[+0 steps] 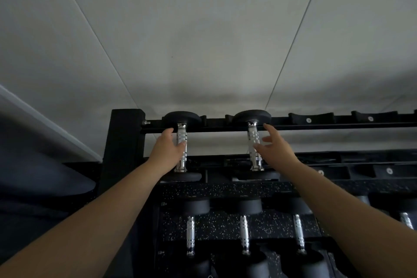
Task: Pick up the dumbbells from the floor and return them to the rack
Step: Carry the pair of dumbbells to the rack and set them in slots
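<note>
Chrome handles are the clearest things I get in this dim view; the black rack and the rubber heads blur into one dark mass. The lower tier, from 5 to 7 o'clock, is cut off by the bottom edge, and the near heads of its dumbbells melt into shadow. Small pale marks sit on the rack's frame at about 7 o'clock, too small for me to read. The round tags on the empty cradles toward 3 o'clock are also unreadable.

My left hand is against the left dumbbell on the top tier, fingers curled loosely along the left side of its handle, touching it but not closed around it. My right hand is spread wide, fingers apart, palm just to the right of the right dumbbell; I cannot tell whether the fingertips touch the handle. It holds nothing.

Both dumbbells lie in the top tier's first two cradles, far heads on the back rail near 12 o'clock, near heads on the front rail. My forearms hide part of the front rail beneath them.
</note>
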`<state>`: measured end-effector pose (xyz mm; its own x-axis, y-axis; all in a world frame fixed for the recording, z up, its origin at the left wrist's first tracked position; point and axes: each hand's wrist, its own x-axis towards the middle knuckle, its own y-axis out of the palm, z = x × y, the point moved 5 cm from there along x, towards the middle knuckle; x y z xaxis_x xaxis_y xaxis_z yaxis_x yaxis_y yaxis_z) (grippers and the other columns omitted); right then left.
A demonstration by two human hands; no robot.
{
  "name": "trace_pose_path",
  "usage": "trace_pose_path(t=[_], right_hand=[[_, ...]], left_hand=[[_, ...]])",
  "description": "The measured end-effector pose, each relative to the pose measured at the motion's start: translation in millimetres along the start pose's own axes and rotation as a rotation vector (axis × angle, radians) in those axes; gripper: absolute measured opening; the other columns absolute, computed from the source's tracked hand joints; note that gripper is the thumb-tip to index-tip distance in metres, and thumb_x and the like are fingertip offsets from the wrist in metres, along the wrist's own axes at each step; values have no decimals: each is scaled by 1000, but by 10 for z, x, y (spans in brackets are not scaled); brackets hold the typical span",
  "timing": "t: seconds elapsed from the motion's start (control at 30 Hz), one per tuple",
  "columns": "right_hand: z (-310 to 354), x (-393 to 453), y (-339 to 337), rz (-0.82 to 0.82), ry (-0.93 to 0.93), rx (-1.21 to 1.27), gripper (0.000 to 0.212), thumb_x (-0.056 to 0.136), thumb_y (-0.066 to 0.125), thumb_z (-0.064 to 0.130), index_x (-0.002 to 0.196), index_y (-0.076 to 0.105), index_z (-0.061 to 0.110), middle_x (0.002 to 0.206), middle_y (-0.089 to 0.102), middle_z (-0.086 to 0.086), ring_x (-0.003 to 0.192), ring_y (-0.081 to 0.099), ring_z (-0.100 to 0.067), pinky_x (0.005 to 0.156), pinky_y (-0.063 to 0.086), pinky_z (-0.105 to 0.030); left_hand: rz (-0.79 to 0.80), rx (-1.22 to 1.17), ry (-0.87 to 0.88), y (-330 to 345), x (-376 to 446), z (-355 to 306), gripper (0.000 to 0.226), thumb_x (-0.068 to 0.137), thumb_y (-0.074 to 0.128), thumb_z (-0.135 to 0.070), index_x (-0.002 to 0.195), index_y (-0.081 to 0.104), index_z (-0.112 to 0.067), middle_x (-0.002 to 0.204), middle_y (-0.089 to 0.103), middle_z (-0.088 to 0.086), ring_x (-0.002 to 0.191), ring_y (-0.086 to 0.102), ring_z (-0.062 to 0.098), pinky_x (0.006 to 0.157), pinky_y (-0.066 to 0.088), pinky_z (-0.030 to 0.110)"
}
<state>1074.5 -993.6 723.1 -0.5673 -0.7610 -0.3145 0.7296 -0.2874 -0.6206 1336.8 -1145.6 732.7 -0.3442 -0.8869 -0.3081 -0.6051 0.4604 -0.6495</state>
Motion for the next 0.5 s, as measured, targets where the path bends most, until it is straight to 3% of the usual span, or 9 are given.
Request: trace_pose_path(t=[0.07, 0.17, 0.33, 0.5], right_hand=[[53, -63, -72, 7, -45, -9, 72, 87, 61, 30, 148, 23, 29, 135, 52, -8, 111, 56, -23, 86, 49, -37], [181, -93, -111, 25, -114, -34, 69, 86, 61, 31, 145, 26, 32, 135, 52, -7, 106, 54, -20, 81, 48, -35], [261, -206, -159, 71, -229, -87, 75, 83, 63, 40, 146, 23, 33, 146, 42, -7, 129, 45, -27, 96, 44, -40], [262, -430, -222, 159, -349, -160, 77, 83, 64, 41, 147, 23, 31, 146, 41, -7, 130, 45, -27, 100, 42, -39]], left_hand=[[-29, 19, 11, -22, -173, -51, 67, 91, 56, -33, 146, 25, -13, 149, 36, 15, 131, 41, 29, 108, 36, 43], [-73, 58, 35, -100, -320, -146, 66, 91, 56, -35, 146, 26, -15, 149, 36, 14, 130, 43, 29, 105, 39, 41], [-157, 162, 67, -105, -642, -290, 62, 90, 56, -34, 144, 32, -13, 144, 43, 13, 128, 44, 27, 98, 37, 33], [-203, 175, 47, 39, -1160, -377, 45, 89, 57, -32, 129, 50, -14, 122, 59, 8, 104, 57, 22, 80, 40, 27]])
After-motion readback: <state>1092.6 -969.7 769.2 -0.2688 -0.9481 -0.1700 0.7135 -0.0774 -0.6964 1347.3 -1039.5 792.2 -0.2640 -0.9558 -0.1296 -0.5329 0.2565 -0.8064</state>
